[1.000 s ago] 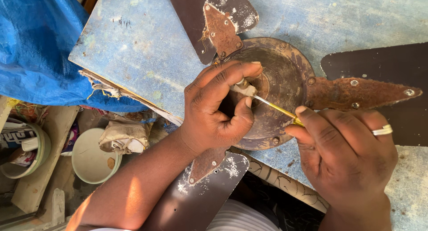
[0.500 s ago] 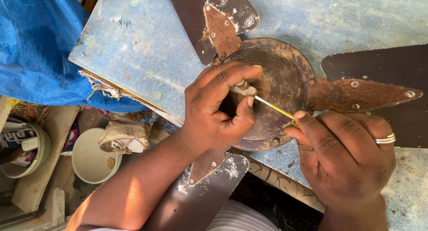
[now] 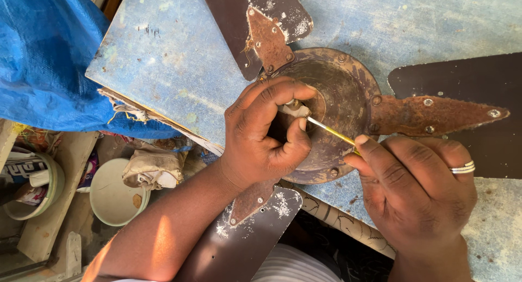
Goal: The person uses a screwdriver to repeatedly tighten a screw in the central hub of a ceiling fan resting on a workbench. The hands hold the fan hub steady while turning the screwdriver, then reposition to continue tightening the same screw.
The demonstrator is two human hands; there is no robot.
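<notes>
A rusty round fan hub (image 3: 342, 91) with three brown blades lies on a worn blue tabletop (image 3: 174, 59). My left hand (image 3: 266, 135) rests on the hub's centre, its thumb and fingers pinching a small whitish piece (image 3: 296, 109). My right hand (image 3: 418, 189), with a ring on one finger, holds a thin yellow stick (image 3: 333, 132) whose tip touches that whitish piece. The hub's middle is mostly hidden under my left hand.
One blade (image 3: 255, 21) points to the top, one (image 3: 457, 113) to the right, one (image 3: 244, 238) toward me. A blue tarp (image 3: 49, 59) hangs at the left. Below the table edge stand a pale bowl (image 3: 111, 197) with a rag and a small tub (image 3: 32, 187).
My right hand has shifted slightly left and lower along the stick. The left hand keeps its grip at the hub's centre.
</notes>
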